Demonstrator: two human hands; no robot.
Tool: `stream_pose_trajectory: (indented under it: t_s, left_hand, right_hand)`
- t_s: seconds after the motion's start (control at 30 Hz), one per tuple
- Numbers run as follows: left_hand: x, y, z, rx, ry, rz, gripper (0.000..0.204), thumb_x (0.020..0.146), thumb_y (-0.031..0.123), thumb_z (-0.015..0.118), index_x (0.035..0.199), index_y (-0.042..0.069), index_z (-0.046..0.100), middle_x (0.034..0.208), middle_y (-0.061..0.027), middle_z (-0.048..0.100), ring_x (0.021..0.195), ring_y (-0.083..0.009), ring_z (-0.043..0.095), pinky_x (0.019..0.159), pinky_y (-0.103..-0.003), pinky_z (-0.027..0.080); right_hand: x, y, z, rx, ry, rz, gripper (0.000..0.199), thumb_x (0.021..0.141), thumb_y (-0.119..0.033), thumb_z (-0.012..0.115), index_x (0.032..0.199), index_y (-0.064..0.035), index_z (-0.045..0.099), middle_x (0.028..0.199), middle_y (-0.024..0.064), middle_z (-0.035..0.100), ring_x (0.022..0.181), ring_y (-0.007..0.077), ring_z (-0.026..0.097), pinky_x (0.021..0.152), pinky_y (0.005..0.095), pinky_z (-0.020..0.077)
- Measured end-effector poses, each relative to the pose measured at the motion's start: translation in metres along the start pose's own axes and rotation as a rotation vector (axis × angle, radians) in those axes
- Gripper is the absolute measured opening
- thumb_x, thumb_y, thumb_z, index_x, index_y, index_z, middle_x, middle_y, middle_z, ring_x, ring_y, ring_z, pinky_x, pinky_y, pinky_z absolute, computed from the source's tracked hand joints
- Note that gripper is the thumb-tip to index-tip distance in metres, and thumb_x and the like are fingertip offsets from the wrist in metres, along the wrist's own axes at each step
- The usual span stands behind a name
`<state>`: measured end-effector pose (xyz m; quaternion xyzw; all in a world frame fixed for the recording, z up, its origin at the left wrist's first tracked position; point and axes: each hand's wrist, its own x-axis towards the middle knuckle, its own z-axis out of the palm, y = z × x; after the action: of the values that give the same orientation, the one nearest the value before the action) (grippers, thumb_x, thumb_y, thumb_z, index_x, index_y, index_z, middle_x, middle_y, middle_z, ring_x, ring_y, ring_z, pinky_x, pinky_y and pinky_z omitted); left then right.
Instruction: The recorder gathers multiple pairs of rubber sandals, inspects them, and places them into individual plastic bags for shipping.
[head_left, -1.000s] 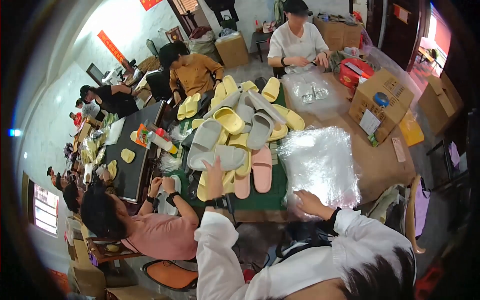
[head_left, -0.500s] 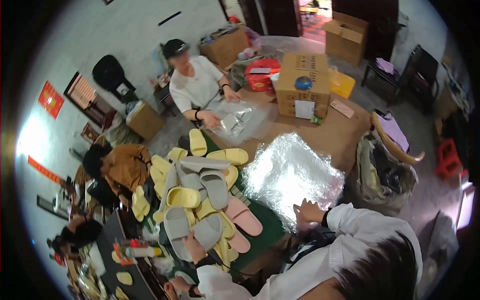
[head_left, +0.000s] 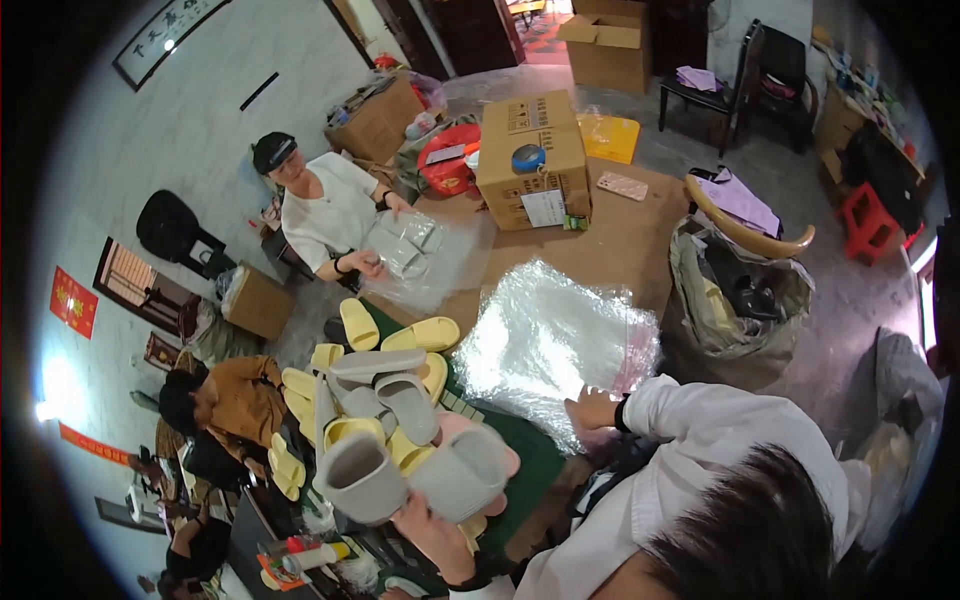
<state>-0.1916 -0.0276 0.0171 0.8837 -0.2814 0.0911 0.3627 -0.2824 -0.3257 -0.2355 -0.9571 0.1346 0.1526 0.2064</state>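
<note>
A pair of grey slide slippers (head_left: 458, 476) is raised above the pile at the lower middle. My left hand (head_left: 436, 536) is closed on their near edges where the two meet. On the near edge of a shiny stack of clear plastic bags (head_left: 545, 330) rests my right hand (head_left: 596, 410), its fingers partly stretched out on the film. Left of the bags lies a heap of yellow slippers (head_left: 421, 334) and grey ones (head_left: 408, 408). A pink slipper (head_left: 511, 462) shows partly behind the held pair.
Across the table, a person in white handles a bagged grey pair (head_left: 405, 245). A cardboard box (head_left: 535, 170) and a phone (head_left: 622, 185) stand or lie farther back. A large sack (head_left: 735, 340) is at the right. Another person in brown (head_left: 235, 400) sits at the left.
My left hand has lifted the grey pair off the pile, closer to me. The right hand stays at the bags' near edge, its fingers less spread. The whole view has shifted.
</note>
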Motion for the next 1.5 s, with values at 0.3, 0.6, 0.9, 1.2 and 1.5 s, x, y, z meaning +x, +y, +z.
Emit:
stream_pose_trajectory:
  t_s: [0.3, 0.6, 0.9, 1.2, 1.5]
  left_hand:
    - [0.067, 0.058, 0.22, -1.722, -0.076, -0.985, 0.028, 0.092, 0.014, 0.046, 0.114, -0.002, 0.046, 0.111, -0.0116, 0.054, 0.104, -0.0232, 0.051, 0.094, -0.036, 0.04]
    - [0.072, 0.065, 0.335, -2.051, 0.479, -1.318, 0.043, 0.096, 0.026, 0.038, 0.119, -0.01, 0.034, 0.121, -0.0203, 0.045, 0.116, -0.0324, 0.044, 0.102, -0.04, 0.036]
    - [0.055, 0.045, 0.36, -1.796, 0.237, -1.27, 0.041, 0.093, 0.037, 0.044, 0.106, -0.002, 0.041, 0.114, -0.0156, 0.052, 0.086, -0.0188, 0.053, 0.076, -0.027, 0.047]
    - [0.084, 0.071, 0.34, -1.641, 0.054, -1.095, 0.023, 0.089, 0.032, 0.055, 0.09, 0.01, 0.048, 0.079, -0.003, 0.049, 0.064, -0.0112, 0.042, 0.06, -0.021, 0.036]
    - [0.043, 0.042, 0.321, 0.278, -1.111, 0.078, 0.027, 0.08, 0.028, 0.058, 0.1, 0.011, 0.065, 0.104, -0.02, 0.059, 0.098, -0.0358, 0.055, 0.081, -0.042, 0.046]
  right_hand:
    - [0.025, 0.075, -0.062, 0.748, -0.442, -0.303, 0.054, 0.078, -0.013, 0.06, 0.129, -0.008, 0.043, 0.111, 0.0144, 0.059, 0.099, 0.0244, 0.057, 0.087, 0.0342, 0.0439]
    - [0.032, 0.118, -0.132, 1.286, -0.409, -0.224, 0.077, 0.074, -0.004, 0.064, 0.137, -0.007, 0.02, 0.13, 0.0136, 0.038, 0.117, 0.0214, 0.041, 0.094, 0.0317, 0.0382]
    - [0.075, 0.124, -0.053, 1.021, 0.159, 0.013, 0.068, 0.073, -0.019, 0.066, 0.129, -0.0043, 0.029, 0.11, 0.0275, 0.052, 0.1, 0.0361, 0.055, 0.083, 0.0409, 0.0444]
    - [0.061, 0.11, -0.105, 0.843, 0.514, 0.216, 0.05, 0.082, -0.022, 0.056, 0.128, -0.0145, 0.037, 0.093, 0.0231, 0.06, 0.084, 0.0417, 0.059, 0.075, 0.0443, 0.0459]
    - [0.07, 0.126, -0.14, 0.774, 0.332, 0.27, 0.048, 0.084, -0.014, 0.051, 0.13, -0.0114, 0.036, 0.114, 0.0224, 0.054, 0.102, 0.0393, 0.053, 0.085, 0.0415, 0.0423]
